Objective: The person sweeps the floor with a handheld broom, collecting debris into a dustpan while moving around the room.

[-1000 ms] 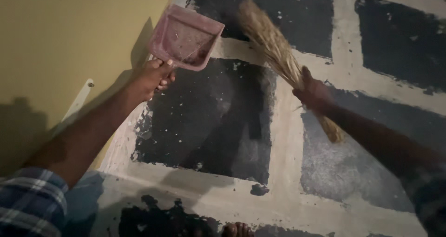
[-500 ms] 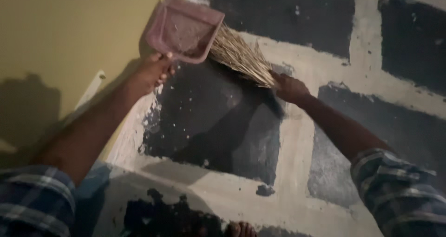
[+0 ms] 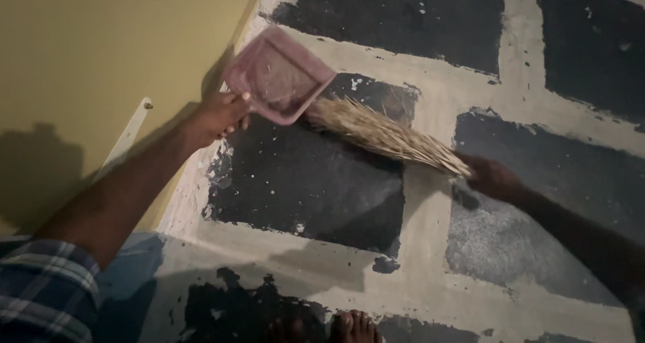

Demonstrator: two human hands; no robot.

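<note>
My left hand (image 3: 220, 113) grips the handle of a pink plastic dustpan (image 3: 279, 75), held tilted just above the floor near the wall. My right hand (image 3: 492, 178) holds a straw hand broom (image 3: 383, 133) by its bound end. The broom lies low and nearly flat, its bristle tips reaching under the dustpan's front lip. Both forearms stretch out over a dark floor slab (image 3: 309, 182) speckled with pale bits.
A yellow wall (image 3: 101, 61) runs along the left, with a pale strip (image 3: 127, 138) fixed by a screw near its base. The floor has dark stone slabs with wide grey cement joints (image 3: 430, 208). My bare toes (image 3: 349, 326) show at the bottom edge.
The broom has swung from upright down to a low sweep toward the dustpan. My right hand has moved right and lower. The dustpan has shifted slightly right.
</note>
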